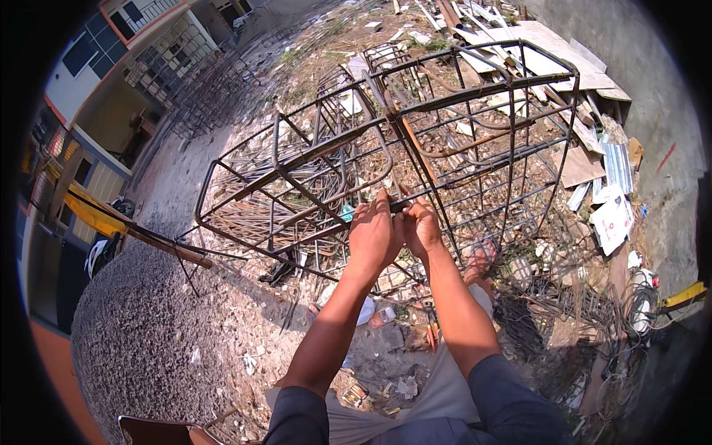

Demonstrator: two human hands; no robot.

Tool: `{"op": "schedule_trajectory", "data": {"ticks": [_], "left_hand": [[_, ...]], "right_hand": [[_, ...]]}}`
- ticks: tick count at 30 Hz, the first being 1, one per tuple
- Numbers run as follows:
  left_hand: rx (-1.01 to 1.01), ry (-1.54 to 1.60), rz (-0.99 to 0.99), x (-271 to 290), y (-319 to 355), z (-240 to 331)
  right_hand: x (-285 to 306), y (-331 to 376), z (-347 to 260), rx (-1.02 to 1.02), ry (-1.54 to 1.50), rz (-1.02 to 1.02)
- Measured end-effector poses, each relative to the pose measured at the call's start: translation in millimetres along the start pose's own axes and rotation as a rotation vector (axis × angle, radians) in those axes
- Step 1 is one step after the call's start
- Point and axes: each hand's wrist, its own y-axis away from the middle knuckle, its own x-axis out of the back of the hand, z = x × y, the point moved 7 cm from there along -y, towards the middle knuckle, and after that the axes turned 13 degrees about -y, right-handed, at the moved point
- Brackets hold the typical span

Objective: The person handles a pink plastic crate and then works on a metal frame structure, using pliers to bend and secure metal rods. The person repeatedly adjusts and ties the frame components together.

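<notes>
A cage of dark, partly rusty steel rebar stretches across the view in front of me, its long bars joined by bent stirrups. My left hand is closed on a near bar of it, fingers curled over the steel. Right beside it, my right hand is closed in a pinch at the same bar. Whatever lies between those fingertips is too small and hidden to make out. The two hands nearly touch. On the ground below my forearms lies a tool with red-orange handles, probably pliers.
Loose rods lie behind the cage. A gravel heap rises at left, near a wooden pole. Boards and corrugated sheets lean along the right concrete wall. Tangled wire and rubble cover the ground near my foot.
</notes>
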Motion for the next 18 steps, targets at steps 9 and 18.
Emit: {"op": "schedule_trajectory", "data": {"ticks": [9, 18], "left_hand": [[0.175, 0.407, -0.018, -11.5, 3.1, -23.4], [0.228, 0.602, 0.099, -13.4, 10.1, -29.5]], "right_hand": [[-25.8, 21.8, -9.8, 0.099, 0.412, 0.063], [-10.8, 29.1, 3.3, 0.107, 0.599, 0.019]]}}
